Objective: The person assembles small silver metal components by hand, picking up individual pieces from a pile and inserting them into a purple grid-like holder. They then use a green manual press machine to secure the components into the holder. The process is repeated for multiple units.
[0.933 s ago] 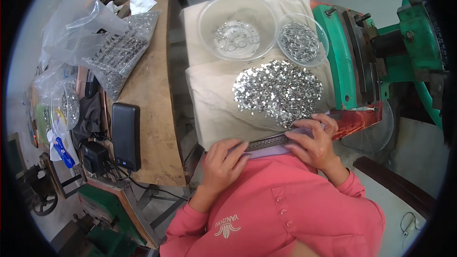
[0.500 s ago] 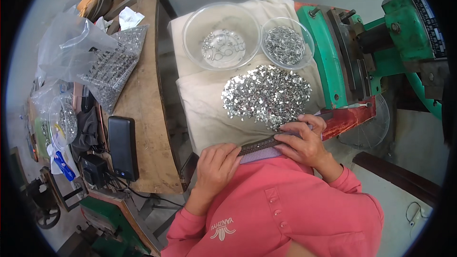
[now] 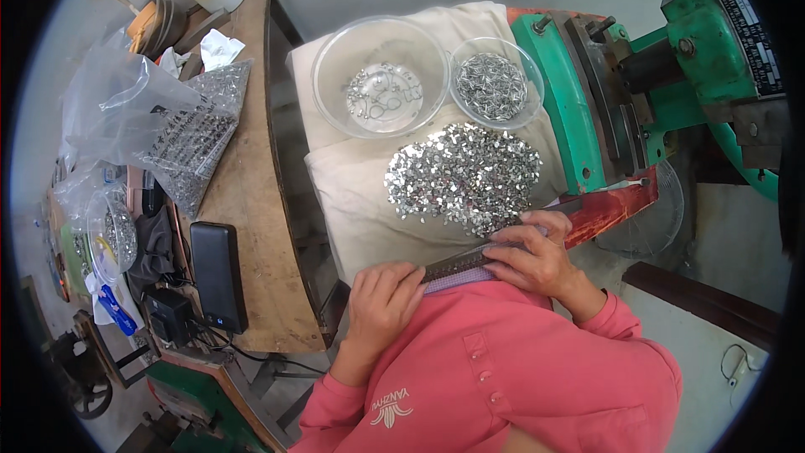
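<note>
We grip a long dark metal strip point(image 3: 459, 263) with both hands, left hand point(image 3: 384, 302) and right hand point(image 3: 528, 256), at the cream cloth's point(image 3: 352, 210) near edge, just below the heap of small shiny metal pieces point(image 3: 464, 176).

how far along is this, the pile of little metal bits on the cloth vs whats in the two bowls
Done so far, it seems: the small glass bowl holds a good layer of metal pieces, while the large glass bowl has only a scattering. In hand: the left hand and right hand hold a dark narrow bar by the cloth. Left: the big pile of pieces looks mostly untouched.
</note>
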`<state>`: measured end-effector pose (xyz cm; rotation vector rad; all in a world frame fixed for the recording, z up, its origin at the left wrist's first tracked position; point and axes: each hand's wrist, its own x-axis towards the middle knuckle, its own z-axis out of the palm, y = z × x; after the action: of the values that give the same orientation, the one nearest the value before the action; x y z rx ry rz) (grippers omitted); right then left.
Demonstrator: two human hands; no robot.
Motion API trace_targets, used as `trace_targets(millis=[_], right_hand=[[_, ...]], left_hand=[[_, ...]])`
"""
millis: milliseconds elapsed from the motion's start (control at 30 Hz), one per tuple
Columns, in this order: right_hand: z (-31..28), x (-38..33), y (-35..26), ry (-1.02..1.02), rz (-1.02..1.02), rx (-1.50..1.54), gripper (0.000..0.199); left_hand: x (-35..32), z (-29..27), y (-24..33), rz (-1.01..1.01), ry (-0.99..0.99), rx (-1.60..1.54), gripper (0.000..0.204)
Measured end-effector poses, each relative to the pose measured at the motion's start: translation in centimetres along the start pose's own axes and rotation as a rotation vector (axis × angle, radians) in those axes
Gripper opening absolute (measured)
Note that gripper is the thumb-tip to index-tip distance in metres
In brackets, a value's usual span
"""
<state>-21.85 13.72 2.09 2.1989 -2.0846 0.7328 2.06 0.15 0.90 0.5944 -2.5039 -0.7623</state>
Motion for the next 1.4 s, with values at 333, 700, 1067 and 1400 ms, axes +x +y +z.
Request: trace_targets(millis=[333, 700, 1067, 1400], right_hand=[[0.0, 0.1, -0.1, 0.073, 0.053, 0.004, 0.024], [1.2, -0.1, 0.3, 0.025, 0.179, 0.069, 0.026], [1.6, -0.9, 0.6, 0.032, 0.233, 0.111, 0.028], [1.7, -1.2, 0.8, 0.085, 0.169, 0.076, 0.025]], left_hand=[[1.3, -0.5, -0.2, 0.114, 0.055, 0.077, 0.031], [0.8, 0.9, -1.1, -0.030, 0.046, -0.046, 0.031], [0.6, 1.1, -1.2, -0.080, 0.040, -0.087, 0.036], [0.4, 0.9, -0.9, -0.071, 0.041, -0.068, 0.034]])
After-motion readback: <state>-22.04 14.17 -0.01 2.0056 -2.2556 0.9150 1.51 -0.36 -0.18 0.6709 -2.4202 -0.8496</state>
